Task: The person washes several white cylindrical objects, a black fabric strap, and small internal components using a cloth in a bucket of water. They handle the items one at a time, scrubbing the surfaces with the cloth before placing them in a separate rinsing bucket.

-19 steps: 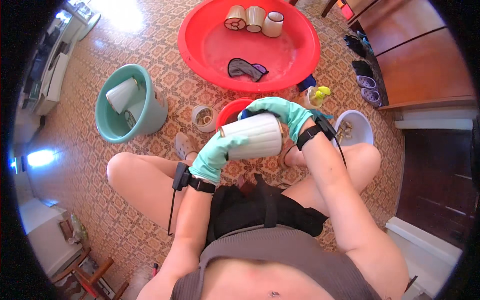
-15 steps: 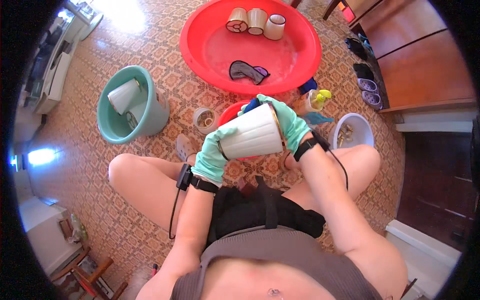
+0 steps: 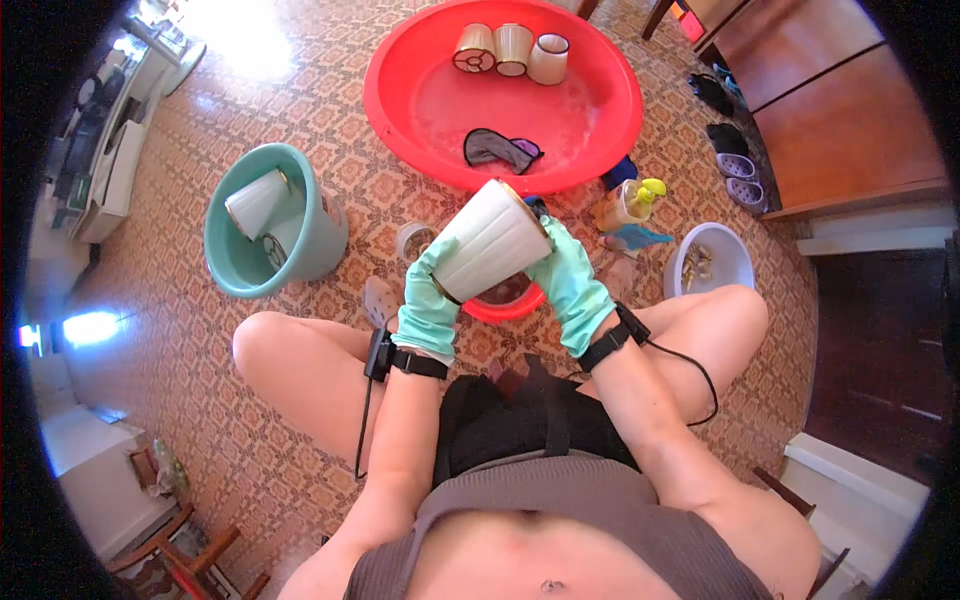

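In the head view, I am seeing the left gloved hand (image 3: pixel 430 298) gripping the lower-left end of a white lampshade (image 3: pixel 492 240), which is tilting in front of the person's body, its far fingers hiding behind the pleats. The right gloved hand (image 3: pixel 570 275) is touching the opposite end; its fingers are mostly disappearing behind the rim, so I cannot tell how tightly they are closing. Something dark blue (image 3: pixel 536 206) is barely peeking out there, too covered for me to identify. The shade and hands are blocking much of a small red basin (image 3: pixel 505 312), the left glove is partly covering a small white pot (image 3: pixel 412 240), and the right knee is cutting off a white basin (image 3: pixel 742 265).
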